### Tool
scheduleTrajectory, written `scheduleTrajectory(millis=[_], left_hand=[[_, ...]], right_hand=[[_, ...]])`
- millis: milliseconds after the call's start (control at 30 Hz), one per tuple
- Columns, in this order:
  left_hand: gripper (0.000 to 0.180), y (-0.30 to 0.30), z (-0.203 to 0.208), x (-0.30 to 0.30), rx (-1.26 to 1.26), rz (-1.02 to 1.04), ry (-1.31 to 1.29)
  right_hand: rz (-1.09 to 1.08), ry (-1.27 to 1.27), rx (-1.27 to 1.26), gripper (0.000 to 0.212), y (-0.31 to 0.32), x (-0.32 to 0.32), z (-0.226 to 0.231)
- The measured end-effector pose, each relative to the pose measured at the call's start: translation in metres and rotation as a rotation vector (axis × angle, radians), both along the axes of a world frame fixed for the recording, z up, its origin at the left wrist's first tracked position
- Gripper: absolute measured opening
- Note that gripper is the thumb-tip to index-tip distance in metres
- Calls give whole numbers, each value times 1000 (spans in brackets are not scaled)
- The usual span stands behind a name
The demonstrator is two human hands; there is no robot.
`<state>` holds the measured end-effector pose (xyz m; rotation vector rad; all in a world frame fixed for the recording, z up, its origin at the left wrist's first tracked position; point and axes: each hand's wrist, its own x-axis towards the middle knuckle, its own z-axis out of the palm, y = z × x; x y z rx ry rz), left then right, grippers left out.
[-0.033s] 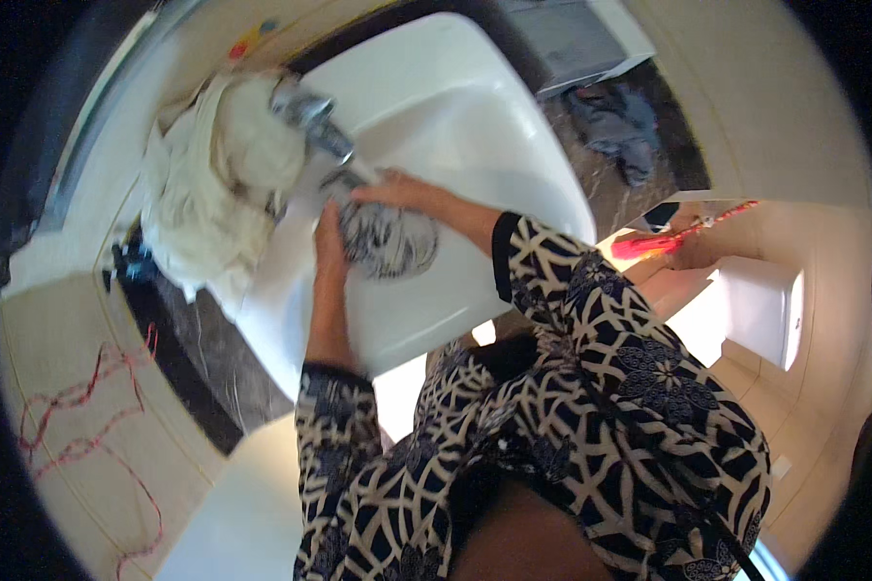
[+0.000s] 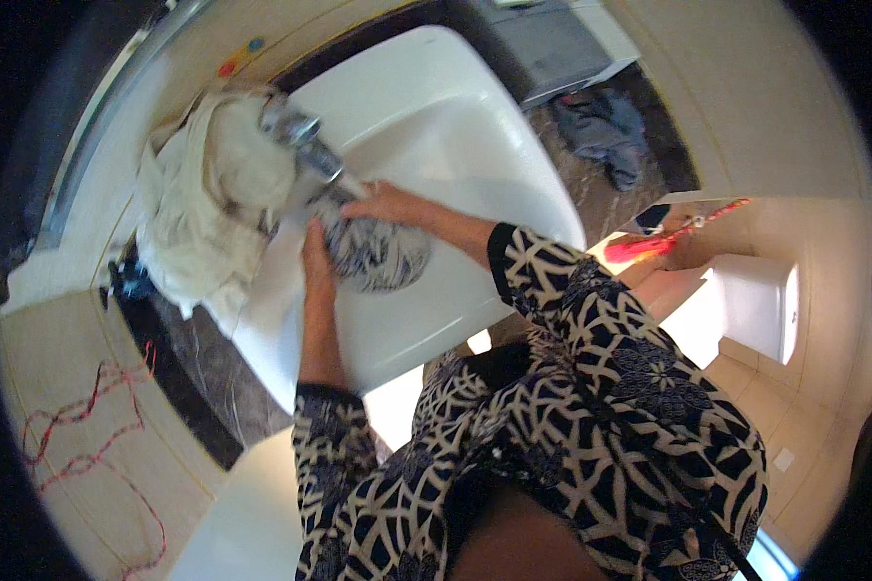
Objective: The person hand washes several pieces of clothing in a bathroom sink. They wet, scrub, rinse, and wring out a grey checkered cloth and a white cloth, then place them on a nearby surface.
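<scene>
A wet-looking black-and-white patterned cloth (image 2: pixel 383 257) is bunched in the white sink (image 2: pixel 475 261), below the chrome faucet (image 2: pixel 320 160). My left hand (image 2: pixel 317 257) grips its left edge, thumb uppermost. From the right, my right hand (image 2: pixel 392 204) closes on the upper part of the cloth near the spout, where a pale streak that looks like running water comes down. The fingertips of both hands are partly hidden by the cloth. Beside the faucet, a large heap of cream fabric (image 2: pixel 199 208) hangs over the sink's left rim.
A dark grey cloth (image 2: pixel 606 136) lies on the dark stone counter (image 2: pixel 596 203) to the right, near a grey box (image 2: pixel 552 58). Red-and-white cord (image 2: pixel 97 387) crosses the left tiles. A red tassel (image 2: pixel 639 250) hangs near a white toilet tank (image 2: pixel 756 305) at right.
The folds of the patterned cloth have changed and look more streaked. Both hands keep their hold, and the whole view has shifted slightly.
</scene>
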<state>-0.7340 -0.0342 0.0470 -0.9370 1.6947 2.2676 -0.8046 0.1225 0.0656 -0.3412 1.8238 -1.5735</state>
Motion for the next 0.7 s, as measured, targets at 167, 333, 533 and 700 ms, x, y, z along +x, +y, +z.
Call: scheduleTrajectory(millis=[167, 333, 533, 700], left_hand=[[50, 17, 37, 30, -122, -10, 194], [42, 71, 21, 48, -1214, -556, 70], [39, 58, -19, 26, -1479, -453, 112], [32, 26, -49, -6, -1453, -211, 5]], right_hand=[[285, 479, -18, 39, 30, 25, 19], [311, 1007, 359, 31, 65, 65, 0], [188, 1128, 519, 18, 33, 52, -26], [97, 703, 640, 34, -12, 19, -29]])
